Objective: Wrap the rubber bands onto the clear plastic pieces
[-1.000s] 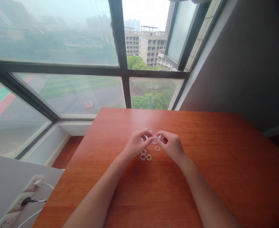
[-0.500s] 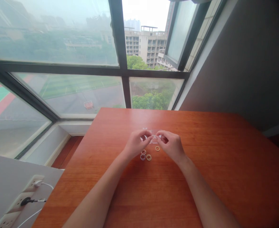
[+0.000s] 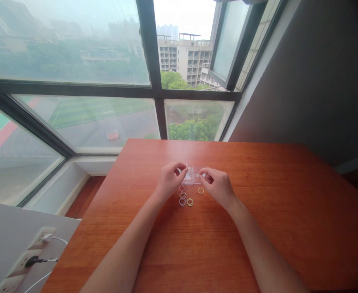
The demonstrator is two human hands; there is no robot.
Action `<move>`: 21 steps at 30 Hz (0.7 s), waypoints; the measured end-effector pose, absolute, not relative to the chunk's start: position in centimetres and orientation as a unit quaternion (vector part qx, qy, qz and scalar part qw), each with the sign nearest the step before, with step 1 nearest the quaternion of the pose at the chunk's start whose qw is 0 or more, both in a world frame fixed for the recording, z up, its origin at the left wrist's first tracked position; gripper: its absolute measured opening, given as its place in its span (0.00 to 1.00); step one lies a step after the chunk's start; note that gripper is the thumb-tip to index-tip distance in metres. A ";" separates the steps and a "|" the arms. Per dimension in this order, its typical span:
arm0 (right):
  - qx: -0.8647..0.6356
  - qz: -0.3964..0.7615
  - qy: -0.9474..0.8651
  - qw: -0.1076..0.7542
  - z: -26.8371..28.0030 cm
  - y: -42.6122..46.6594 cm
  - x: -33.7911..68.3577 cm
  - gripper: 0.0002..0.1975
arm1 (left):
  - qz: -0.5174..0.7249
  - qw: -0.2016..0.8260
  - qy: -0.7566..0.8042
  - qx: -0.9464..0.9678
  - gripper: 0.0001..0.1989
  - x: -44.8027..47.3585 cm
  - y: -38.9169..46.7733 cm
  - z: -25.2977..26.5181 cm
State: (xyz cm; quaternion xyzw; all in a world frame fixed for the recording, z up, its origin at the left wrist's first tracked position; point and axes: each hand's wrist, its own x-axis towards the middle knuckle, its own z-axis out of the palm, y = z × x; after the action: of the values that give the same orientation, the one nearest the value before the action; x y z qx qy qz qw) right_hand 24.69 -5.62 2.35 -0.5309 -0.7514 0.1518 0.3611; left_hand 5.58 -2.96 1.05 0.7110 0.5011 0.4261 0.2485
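Observation:
My left hand (image 3: pixel 170 180) is closed in a pinch over the left part of a clear plastic box (image 3: pixel 188 179); whatever its fingertips hold is too small to make out. Thumb and forefinger of my right hand (image 3: pixel 218 183) are pinched at the box's right end, near a tiny pale thing I cannot identify. On the table in front of the box lie a pink ring (image 3: pixel 182 189), a paler pink ring (image 3: pixel 183 195) and a purple ring (image 3: pixel 182 202) in a column. Yellowish rings (image 3: pixel 190 202) overlap beside them, and a single yellow ring (image 3: pixel 201 190) lies below my right fingertips.
The reddish-brown wooden table (image 3: pixel 273 211) spreads out on both sides of my arms. Beyond its far edge stands a framed window (image 3: pixel 197 95). At lower left, wall sockets (image 3: pixel 34 260) hold plugs with cables.
My hands have moved apart, the left going leftward and slightly away from me. The pale ring between them no longer shows there. More of the clear box and the top pink ring are visible.

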 end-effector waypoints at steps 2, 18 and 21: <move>-0.527 0.153 -0.754 0.360 2.2 -5.6 24.6 0.06 | 0.423 0.225 0.503 0.719 0.06 5.7 -2.6 0.8; -0.524 0.161 -0.768 0.332 2.1 -5.7 24.6 0.06 | 0.446 0.198 0.510 0.709 0.06 4.0 -2.5 1.6; -0.521 0.169 -0.778 0.308 2.1 -5.7 24.6 0.05 | 0.450 0.208 0.510 0.703 0.06 3.9 -2.8 1.8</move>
State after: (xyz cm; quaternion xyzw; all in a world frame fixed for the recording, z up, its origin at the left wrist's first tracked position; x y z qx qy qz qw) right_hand 24.57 -5.71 2.08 -0.5208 -0.7781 0.1692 0.3077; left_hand 3.85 -2.75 1.82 0.7030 0.5102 0.4498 0.2077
